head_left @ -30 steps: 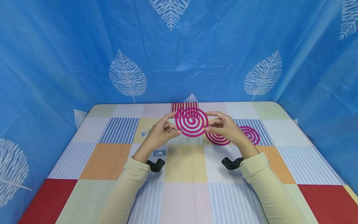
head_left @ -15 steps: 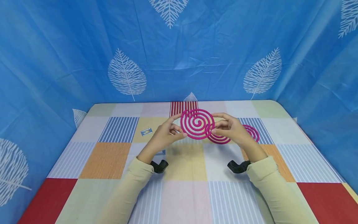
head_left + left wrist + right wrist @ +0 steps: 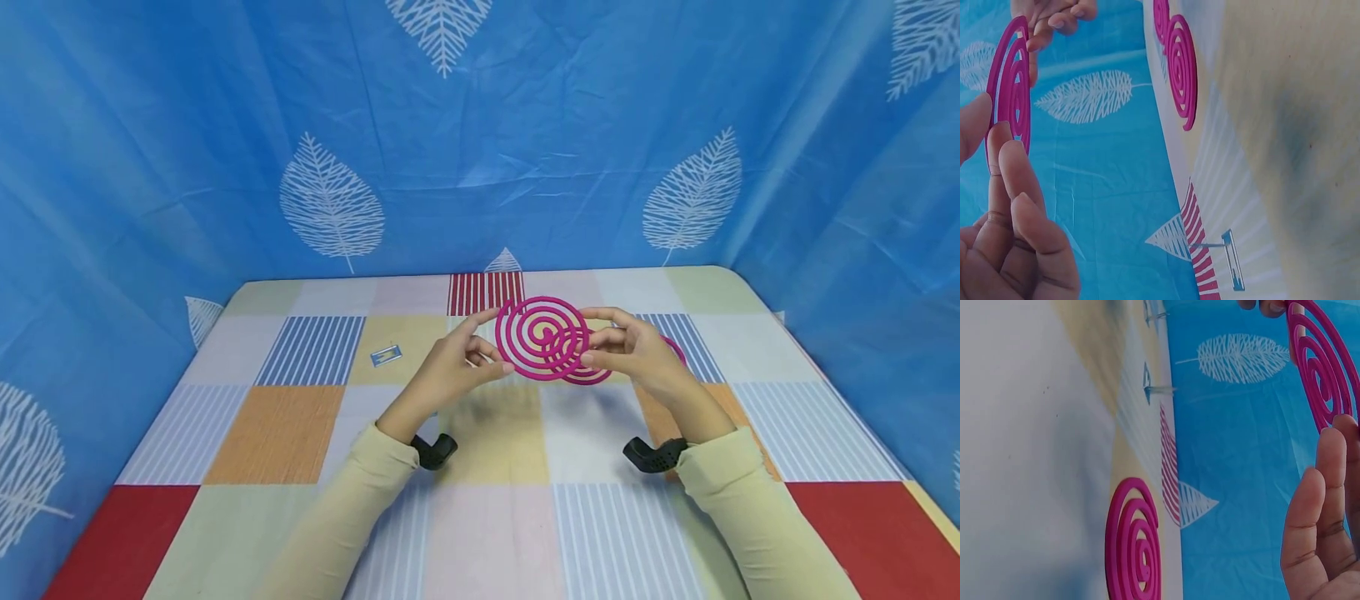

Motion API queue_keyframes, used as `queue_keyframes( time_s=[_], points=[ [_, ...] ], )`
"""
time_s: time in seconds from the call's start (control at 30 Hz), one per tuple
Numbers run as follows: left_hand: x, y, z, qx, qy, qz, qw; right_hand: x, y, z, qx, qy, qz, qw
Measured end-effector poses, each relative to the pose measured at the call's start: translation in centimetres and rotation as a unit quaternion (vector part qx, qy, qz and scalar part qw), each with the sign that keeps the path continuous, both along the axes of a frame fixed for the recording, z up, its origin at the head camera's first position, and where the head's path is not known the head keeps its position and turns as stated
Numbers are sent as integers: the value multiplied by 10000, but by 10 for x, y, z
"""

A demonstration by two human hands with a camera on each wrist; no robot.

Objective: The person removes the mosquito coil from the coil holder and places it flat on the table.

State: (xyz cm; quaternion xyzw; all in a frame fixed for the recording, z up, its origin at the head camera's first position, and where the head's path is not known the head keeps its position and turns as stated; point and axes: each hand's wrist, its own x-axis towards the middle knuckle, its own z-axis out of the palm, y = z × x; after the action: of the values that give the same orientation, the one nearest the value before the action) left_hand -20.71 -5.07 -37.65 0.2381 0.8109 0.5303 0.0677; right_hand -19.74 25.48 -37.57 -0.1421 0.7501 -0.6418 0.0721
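Observation:
Upright over the table, a pink mosquito coil (image 3: 546,335) is held at its edges between both hands. My left hand (image 3: 456,360) pinches its left edge between thumb and fingers. The opposite edge is pinched by my right hand (image 3: 639,355); in the right wrist view its fingers (image 3: 1332,462) lie against the coil (image 3: 1319,375). Behind it a second pink coil (image 3: 1180,72) lies on the cloth, partly covered in the head view. Most of a third coil (image 3: 677,348) is hidden by the right hand. A small metal coil stand (image 3: 386,356) with a thin upright prong lies left of the hands.
A patchwork-patterned cloth (image 3: 491,521) covers the table. Blue curtains (image 3: 487,150) with white leaf prints hang behind it and at both sides. Another metal stand (image 3: 1147,311) shows at the top of the right wrist view, mostly hidden behind the left wrist in the head view.
Both hands have moved to the right with the held coil, which now overlaps the second coil in the head view. The left wrist has come to cover the nearer stand.

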Motion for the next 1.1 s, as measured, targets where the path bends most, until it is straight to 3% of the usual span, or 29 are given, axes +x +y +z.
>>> queue_keyframes(
  time_s=[0.47, 0.9, 1.1],
  points=[
    [1, 12, -5, 10, -119, -129, 9998, 7, 17, -8, -100, 272, 318, 9991],
    [1, 25, -11, -57, -153, -259, 9995, 14, 29, -13, 32, 340, 242, 9991],
    [1, 29, -12, -88, -197, -291, 9993, 17, 33, -11, 349, 333, 118, 9988]
  ],
)
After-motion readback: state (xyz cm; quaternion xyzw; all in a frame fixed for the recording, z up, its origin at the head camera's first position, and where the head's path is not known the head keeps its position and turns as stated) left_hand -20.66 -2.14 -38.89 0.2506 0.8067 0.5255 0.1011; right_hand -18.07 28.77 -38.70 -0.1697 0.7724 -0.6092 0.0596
